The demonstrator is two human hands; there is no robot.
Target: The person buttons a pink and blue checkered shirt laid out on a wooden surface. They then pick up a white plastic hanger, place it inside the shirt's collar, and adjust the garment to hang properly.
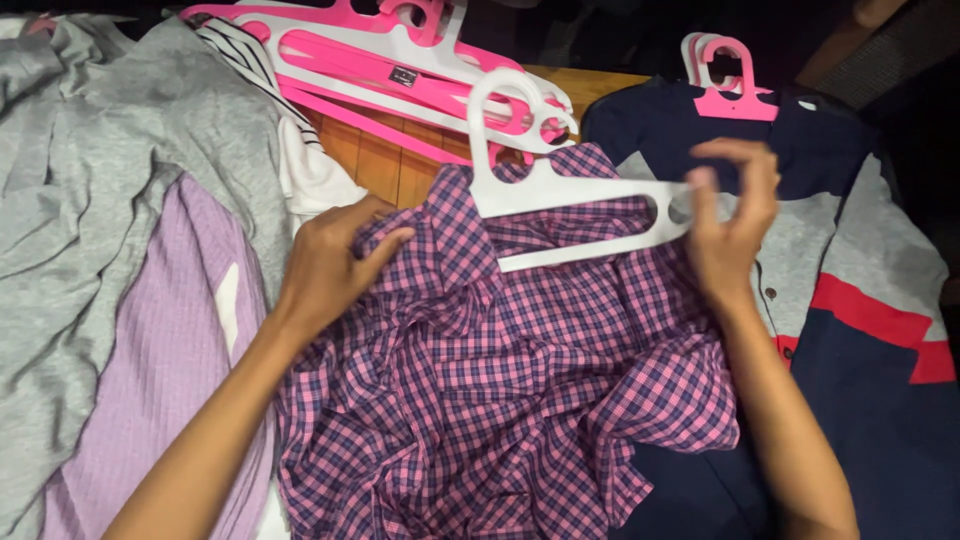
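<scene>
Both forearms come up from the bottom edge, and between them lies the crumpled pink and blue checked shirt (500,390), which fills the middle. On its upper left part rests the left hand (335,262), palm down, wrist bent a little inward; its fingers are curled and pinch a fold of the checked cloth, with the thumb pointing to the right along the fold. To the right of these fingers, touching the shirt's collar area, lies the white plastic hanger (560,195), its hook pointing up and away. The right hand (730,215) stands more upright, and its fingers are closed around the right end of the white hanger, thumb on one side, the other fingers bent over the top. Behind the right fingers lies a dark blue garment (870,330) with grey and red parts, already on a pink hanger (728,85). Beyond the left fingers there is a pile of pink and white hangers (370,55) on the wooden table (385,160). Left of the left wrist lie a lilac ribbed garment (165,350) and a grey garment (90,170).
</scene>
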